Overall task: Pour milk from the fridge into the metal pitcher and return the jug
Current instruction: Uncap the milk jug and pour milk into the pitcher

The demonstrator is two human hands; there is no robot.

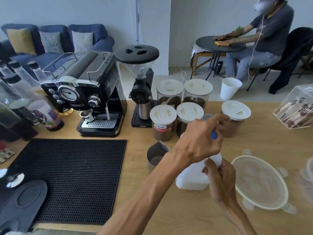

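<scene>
Metal pitcher point(156, 158) upright on counter, inside looks dark. Just right: white translucent milk jug point(193, 178), milk low. Left hand point(201, 141) curled over blue cap point(214, 134); right hand point(220, 177) grips handle.

Your left hand point(199, 139) and right hand point(220, 180) are bare, with no gloves, rings or watch in view. Both forearms are bare as far as the lower frame edge, lean, with raised tendons and veins; no sleeve shows.
</scene>
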